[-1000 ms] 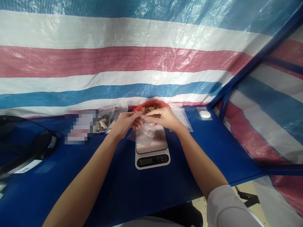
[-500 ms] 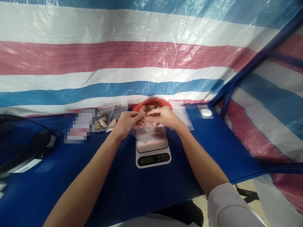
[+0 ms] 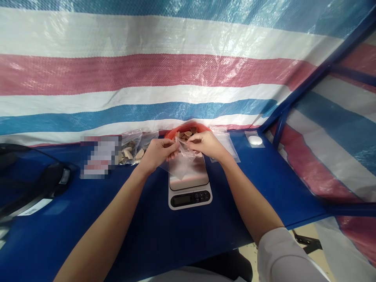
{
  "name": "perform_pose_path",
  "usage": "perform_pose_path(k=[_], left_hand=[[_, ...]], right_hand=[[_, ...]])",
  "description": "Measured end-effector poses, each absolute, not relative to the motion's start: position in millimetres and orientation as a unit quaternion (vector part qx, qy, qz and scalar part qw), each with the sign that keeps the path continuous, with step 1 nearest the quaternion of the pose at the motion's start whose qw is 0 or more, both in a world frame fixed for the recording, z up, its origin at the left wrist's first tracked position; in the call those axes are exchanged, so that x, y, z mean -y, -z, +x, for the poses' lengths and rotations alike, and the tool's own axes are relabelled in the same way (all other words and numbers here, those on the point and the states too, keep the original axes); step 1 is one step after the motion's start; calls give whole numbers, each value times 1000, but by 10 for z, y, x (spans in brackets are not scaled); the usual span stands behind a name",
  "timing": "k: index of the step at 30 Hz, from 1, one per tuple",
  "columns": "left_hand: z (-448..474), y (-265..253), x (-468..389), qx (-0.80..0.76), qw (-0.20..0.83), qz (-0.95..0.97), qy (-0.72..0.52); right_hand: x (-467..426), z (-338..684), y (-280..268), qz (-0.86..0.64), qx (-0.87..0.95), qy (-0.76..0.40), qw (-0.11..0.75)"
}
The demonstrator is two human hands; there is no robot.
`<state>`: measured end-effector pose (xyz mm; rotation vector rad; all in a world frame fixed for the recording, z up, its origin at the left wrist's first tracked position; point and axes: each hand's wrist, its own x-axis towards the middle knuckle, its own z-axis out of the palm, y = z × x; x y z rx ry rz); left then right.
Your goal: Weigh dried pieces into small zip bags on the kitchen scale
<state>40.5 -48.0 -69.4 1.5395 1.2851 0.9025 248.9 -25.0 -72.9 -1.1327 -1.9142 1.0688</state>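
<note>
Between my two hands a clear plastic zip bag [image 3: 179,166] hangs over the kitchen scale [image 3: 190,200]. My left hand [image 3: 162,150] pinches one side of the bag near its top. The fingers of my right hand [image 3: 202,144] are closed on its other side. I see no contents in the bag. The scale has a shiny metal plate and a white base, and its display looks dark. Just behind my hands lies an open red bag [image 3: 182,127] full of brown dried slices [image 3: 184,135], partly hidden by my fingers.
Filled clear bags of slices [image 3: 129,150] lie left of the scale, beside a blurred-out packet [image 3: 101,156]. Flat clear bags [image 3: 225,145] lie at right, then a small white oval object [image 3: 255,140]. A black device [image 3: 55,176] sits far left on the blue table [image 3: 243,172].
My hands have drawn slightly apart, the right one moving right. The top of the clear bag now shows stretched between them.
</note>
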Motion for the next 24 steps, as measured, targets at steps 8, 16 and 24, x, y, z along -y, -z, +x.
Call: perform_pose_path(k=[8, 16, 24], left_hand=[[340, 652, 492, -561, 266, 710, -331], [577, 802, 589, -499, 194, 747, -394], [702, 965, 649, -515, 245, 742, -353]], right_hand=[[212, 2608, 710, -457, 701, -404, 369], [199, 2608, 712, -461, 657, -478, 358], [223, 2621, 662, -432, 636, -528, 360]])
